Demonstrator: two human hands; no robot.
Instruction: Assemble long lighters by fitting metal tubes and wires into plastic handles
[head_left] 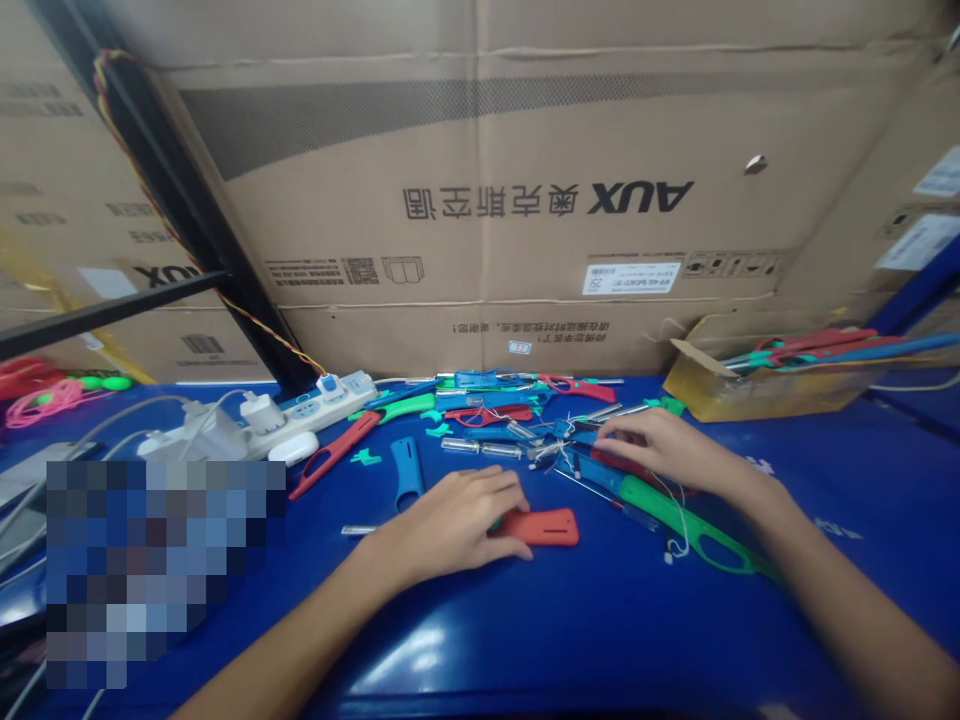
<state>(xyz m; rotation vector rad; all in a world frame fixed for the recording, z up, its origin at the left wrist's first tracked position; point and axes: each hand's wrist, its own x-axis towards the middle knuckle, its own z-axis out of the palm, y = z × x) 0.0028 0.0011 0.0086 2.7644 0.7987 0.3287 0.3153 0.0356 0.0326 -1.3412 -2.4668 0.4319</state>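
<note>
My left hand (pixel 480 520) is closed around one end of a red-orange plastic lighter shell (pixel 551 528) with a slot near its far end, low over the blue table. My right hand (pixel 660 450) reaches into a pile of long-lighter parts, its fingers bent together; what is between the fingertips cannot be made out. Beneath that hand lie a dark red shell (pixel 626 458) and a green shell (pixel 675 515) with a loop handle. Thin white wires (pixel 562 445) and clear tubes (pixel 499 450) lie beside them. Left of my left hand is a blue shell (pixel 407 470).
A yellow-taped carton (pixel 772 390) filled with lighters stands at the back right. A white power strip (pixel 322 405) with plugs and cables is at the left. Large cardboard boxes (pixel 480 130) wall off the back. A red shell (pixel 337 450) and small turquoise pieces (pixel 366 457) lie nearby.
</note>
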